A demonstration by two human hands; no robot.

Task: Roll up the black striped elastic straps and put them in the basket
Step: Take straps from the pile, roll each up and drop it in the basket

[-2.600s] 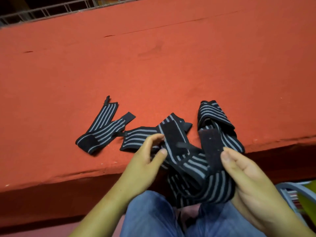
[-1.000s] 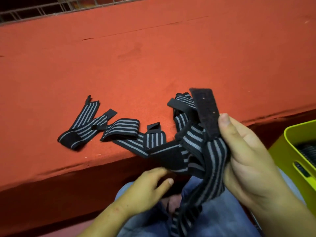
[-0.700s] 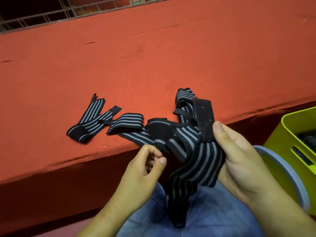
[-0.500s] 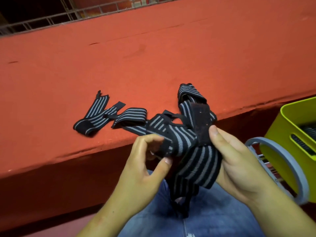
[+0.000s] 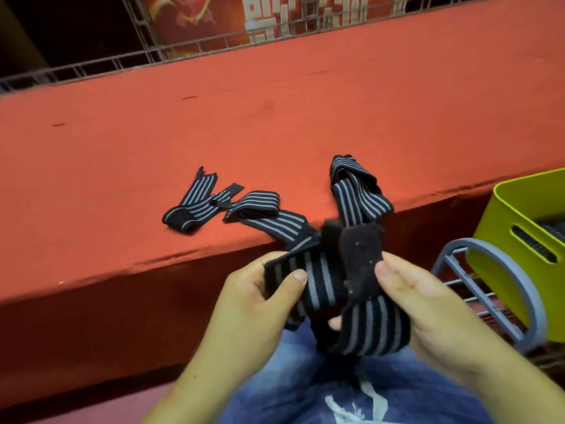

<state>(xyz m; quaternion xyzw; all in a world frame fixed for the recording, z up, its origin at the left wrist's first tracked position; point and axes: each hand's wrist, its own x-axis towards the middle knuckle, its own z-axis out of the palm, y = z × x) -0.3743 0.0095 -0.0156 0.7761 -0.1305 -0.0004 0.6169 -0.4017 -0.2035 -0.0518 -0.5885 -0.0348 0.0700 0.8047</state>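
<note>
Head view — left hand point(image 5: 260, 301), right hand point(image 5: 428, 304) gripping striped strap point(image 5: 360, 304), basket point(image 5: 519, 228) right

Single head-worn wide-angle view, pitched forward and down. Very close to own lap point(image 5: 299, 374) at 6 o'clock. Red counter point(image 5: 305, 111) spans mid-frame from 9 to 3, near edge just beyond the lap. Railing point(image 5: 91, 64) at 12, basket point(image 5: 501, 221) cropped at 3.
</note>
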